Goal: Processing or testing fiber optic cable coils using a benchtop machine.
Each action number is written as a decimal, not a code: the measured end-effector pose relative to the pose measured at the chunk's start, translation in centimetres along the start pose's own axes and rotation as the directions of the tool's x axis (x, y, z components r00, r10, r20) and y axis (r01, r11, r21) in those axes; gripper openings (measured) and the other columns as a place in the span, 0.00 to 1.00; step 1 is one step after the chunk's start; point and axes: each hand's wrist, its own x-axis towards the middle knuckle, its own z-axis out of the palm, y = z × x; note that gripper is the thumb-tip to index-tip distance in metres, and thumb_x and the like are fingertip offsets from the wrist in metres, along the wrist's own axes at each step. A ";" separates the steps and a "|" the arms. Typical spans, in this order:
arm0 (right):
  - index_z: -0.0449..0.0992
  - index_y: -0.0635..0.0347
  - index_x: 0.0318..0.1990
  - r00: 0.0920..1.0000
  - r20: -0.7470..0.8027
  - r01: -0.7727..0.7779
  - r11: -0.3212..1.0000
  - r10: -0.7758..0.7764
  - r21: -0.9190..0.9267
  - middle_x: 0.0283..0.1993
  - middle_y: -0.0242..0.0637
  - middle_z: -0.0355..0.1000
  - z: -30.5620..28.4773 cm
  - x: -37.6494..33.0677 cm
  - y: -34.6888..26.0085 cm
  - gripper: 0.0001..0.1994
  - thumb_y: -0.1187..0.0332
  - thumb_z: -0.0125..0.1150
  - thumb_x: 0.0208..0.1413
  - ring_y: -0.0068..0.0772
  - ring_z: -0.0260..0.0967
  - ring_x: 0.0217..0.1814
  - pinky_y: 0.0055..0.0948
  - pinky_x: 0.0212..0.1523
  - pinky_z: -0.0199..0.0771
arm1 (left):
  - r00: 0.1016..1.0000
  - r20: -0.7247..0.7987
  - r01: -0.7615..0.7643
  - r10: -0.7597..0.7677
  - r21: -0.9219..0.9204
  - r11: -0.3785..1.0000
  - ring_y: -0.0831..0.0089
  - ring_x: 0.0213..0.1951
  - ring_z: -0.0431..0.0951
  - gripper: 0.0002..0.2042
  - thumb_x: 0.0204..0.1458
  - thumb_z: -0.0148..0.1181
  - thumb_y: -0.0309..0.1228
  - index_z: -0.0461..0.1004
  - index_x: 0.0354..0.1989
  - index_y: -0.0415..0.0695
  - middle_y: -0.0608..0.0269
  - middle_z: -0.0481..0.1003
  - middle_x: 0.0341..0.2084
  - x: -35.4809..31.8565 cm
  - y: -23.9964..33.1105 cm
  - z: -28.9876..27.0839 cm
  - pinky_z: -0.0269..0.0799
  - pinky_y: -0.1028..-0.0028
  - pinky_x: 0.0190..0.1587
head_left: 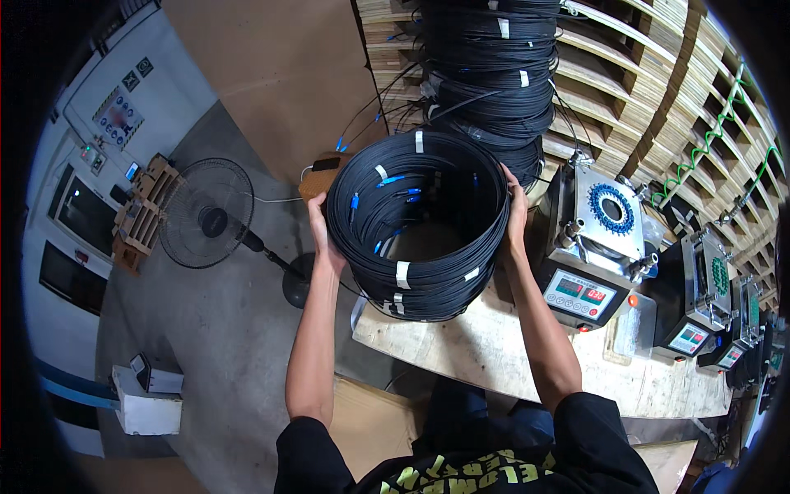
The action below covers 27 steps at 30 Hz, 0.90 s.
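Note:
Between my two hands is a tall stack of coiled black cable point(411, 280), bound with white tape tabs. Blue connectors point(355, 206) show on the inside of its ring. My left hand point(321, 226) presses on the stack's left side, and my right hand point(516, 210) wraps round its right side. The fingers of both hands are partly hidden behind the coils. The stack is over the left end of a pale wooden bench point(461, 354); whether its base touches the bench, I cannot tell.
Behind stands a taller pile of black cable coils point(494, 74). Along the bench's right side are several machines with displays, the nearest one point(588, 263) close to my right forearm. A standing fan point(214, 218) is at left. Wooden racks point(609, 49) rise at the back.

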 end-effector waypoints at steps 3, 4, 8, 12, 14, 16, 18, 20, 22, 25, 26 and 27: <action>0.75 0.63 0.62 0.991 -0.013 -0.127 0.980 0.131 0.155 0.60 0.43 0.75 0.0 -0.2 -0.4 0.26 0.59 0.35 0.69 0.31 0.69 0.58 0.25 0.62 0.62 | 1.000 0.011 0.019 -0.019 0.052 0.998 0.66 0.45 0.80 0.26 0.58 0.48 0.53 0.74 0.53 0.44 0.61 0.79 0.45 -0.1 -0.3 -0.3 0.77 0.65 0.48; 0.75 0.64 0.62 0.994 -0.014 -0.106 0.984 0.109 0.145 0.60 0.44 0.75 -0.5 0.2 -0.2 0.26 0.60 0.35 0.69 0.31 0.70 0.58 0.25 0.62 0.63 | 1.000 -0.004 -0.001 0.001 0.083 0.997 0.66 0.45 0.80 0.26 0.58 0.49 0.53 0.74 0.53 0.45 0.61 0.79 0.45 0.2 -0.6 -0.2 0.77 0.66 0.48; 0.75 0.68 0.61 0.984 -0.004 -0.172 0.964 0.177 0.202 0.60 0.46 0.75 0.7 -0.7 -1.2 0.26 0.61 0.36 0.69 0.31 0.72 0.59 0.26 0.63 0.65 | 1.000 0.023 0.008 -0.010 0.079 0.997 0.67 0.46 0.80 0.26 0.57 0.49 0.53 0.75 0.53 0.45 0.61 0.79 0.46 -0.1 0.2 -1.3 0.77 0.66 0.49; 0.75 0.71 0.60 0.988 -0.015 -0.151 0.972 0.156 0.182 0.59 0.46 0.76 0.1 -0.2 -1.4 0.27 0.60 0.36 0.69 0.32 0.73 0.59 0.26 0.63 0.66 | 0.994 0.026 -0.110 0.108 0.097 0.989 0.69 0.48 0.78 0.26 0.60 0.45 0.51 0.74 0.56 0.45 0.62 0.78 0.48 -1.9 -0.3 1.4 0.75 0.67 0.52; 0.76 0.71 0.59 0.985 -0.049 -0.163 0.983 0.168 0.083 0.58 0.46 0.76 -0.7 0.0 -1.1 0.27 0.59 0.36 0.69 0.34 0.73 0.59 0.27 0.64 0.66 | 0.971 0.034 -0.240 0.238 0.160 0.957 0.69 0.49 0.78 0.25 0.62 0.44 0.50 0.74 0.57 0.45 0.63 0.78 0.48 -2.4 -0.5 2.5 0.74 0.67 0.53; 0.76 0.72 0.59 0.982 -0.060 -0.175 0.984 0.177 0.043 0.58 0.46 0.77 -0.2 -0.3 -1.6 0.27 0.59 0.37 0.69 0.35 0.74 0.58 0.27 0.64 0.66 | 0.975 0.043 -0.224 0.220 0.127 0.966 0.69 0.49 0.78 0.26 0.63 0.42 0.50 0.73 0.59 0.45 0.63 0.78 0.48 -2.6 -0.2 2.0 0.74 0.67 0.54; 0.76 0.71 0.58 0.993 -0.005 -0.117 0.985 0.119 0.128 0.57 0.45 0.77 0.6 -0.7 -2.0 0.27 0.58 0.38 0.69 0.35 0.73 0.59 0.27 0.64 0.65 | 0.980 0.041 -0.197 0.194 0.089 0.976 0.69 0.50 0.78 0.26 0.63 0.42 0.50 0.73 0.59 0.45 0.62 0.78 0.49 -1.8 -0.1 0.8 0.74 0.67 0.54; 0.76 0.70 0.58 0.991 -0.007 -0.128 0.980 0.130 0.155 0.57 0.45 0.77 0.7 -0.7 -2.0 0.27 0.57 0.38 0.69 0.35 0.73 0.59 0.27 0.65 0.65 | 0.987 0.044 -0.159 0.157 0.050 0.986 0.69 0.50 0.77 0.26 0.63 0.43 0.50 0.72 0.59 0.45 0.62 0.78 0.50 -1.2 -0.1 -0.1 0.74 0.66 0.54; 0.77 0.69 0.58 0.991 -0.011 -0.130 0.975 0.134 0.178 0.57 0.45 0.77 0.2 -0.4 -1.9 0.27 0.55 0.38 0.70 0.35 0.73 0.60 0.27 0.65 0.65 | 0.996 0.079 -0.056 0.050 0.073 0.996 0.68 0.53 0.77 0.27 0.62 0.43 0.50 0.71 0.62 0.46 0.62 0.77 0.53 -0.7 0.2 0.1 0.73 0.65 0.56; 0.73 0.67 0.63 0.957 0.009 -0.287 0.935 0.291 0.207 0.63 0.46 0.73 0.1 -0.5 -2.9 0.29 0.52 0.39 0.70 0.36 0.68 0.66 0.28 0.68 0.61 | 0.992 -0.019 -0.118 0.121 0.128 0.985 0.67 0.55 0.76 0.29 0.62 0.44 0.52 0.70 0.65 0.46 0.61 0.76 0.55 -0.9 0.8 0.3 0.73 0.65 0.58; 0.71 0.65 0.65 0.945 0.045 -0.326 0.922 0.324 0.208 0.67 0.47 0.69 0.7 -0.9 -3.9 0.29 0.51 0.39 0.70 0.37 0.65 0.69 0.29 0.70 0.58 | 0.992 -0.024 -0.117 0.121 0.130 0.985 0.67 0.55 0.76 0.29 0.62 0.44 0.52 0.70 0.65 0.46 0.61 0.76 0.55 -1.2 1.2 0.1 0.73 0.65 0.58; 0.68 0.64 0.68 0.934 0.076 -0.357 0.911 0.349 0.204 0.70 0.48 0.65 0.7 -0.9 -4.9 0.30 0.50 0.39 0.70 0.38 0.61 0.72 0.31 0.72 0.55 | 0.995 -0.024 -0.092 0.097 0.164 0.982 0.66 0.55 0.77 0.30 0.62 0.45 0.53 0.69 0.65 0.45 0.60 0.76 0.56 -1.3 1.5 0.6 0.73 0.65 0.58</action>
